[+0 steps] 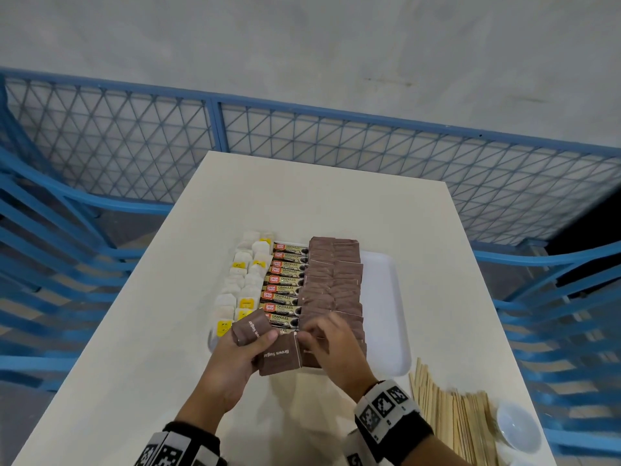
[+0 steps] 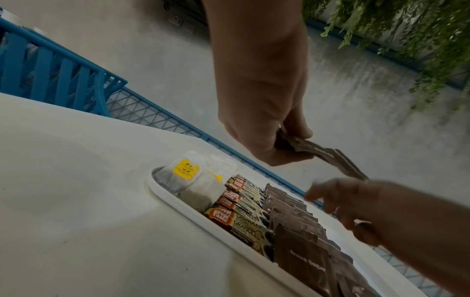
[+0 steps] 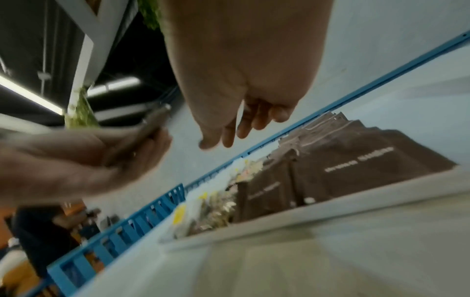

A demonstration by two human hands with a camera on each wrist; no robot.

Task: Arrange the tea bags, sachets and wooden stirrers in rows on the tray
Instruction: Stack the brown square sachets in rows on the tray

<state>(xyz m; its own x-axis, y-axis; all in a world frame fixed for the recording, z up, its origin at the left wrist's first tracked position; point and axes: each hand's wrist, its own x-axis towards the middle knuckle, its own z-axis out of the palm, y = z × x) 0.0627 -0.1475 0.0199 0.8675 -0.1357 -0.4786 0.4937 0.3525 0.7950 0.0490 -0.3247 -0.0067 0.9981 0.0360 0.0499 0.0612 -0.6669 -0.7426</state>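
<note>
Above the tray's [image 1: 386, 297] near edge, the left hand [image 1: 235, 358] grips brown sugar packets [image 1: 265, 344]; the right hand [image 1: 332, 344] hovers empty with loose fingers, plain only from its wrist view.

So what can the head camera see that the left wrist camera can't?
Only the head view shows the wooden stirrers lying on the table right of the tray, a small white bowl, and the marked wristbands.

Only the left wrist view shows green plants hanging at the top, and the tea bags from close up.

Both show the left hand holding brown sugar sachets, the right hand reaching beside it, and the coffee sachets in a row.
</note>
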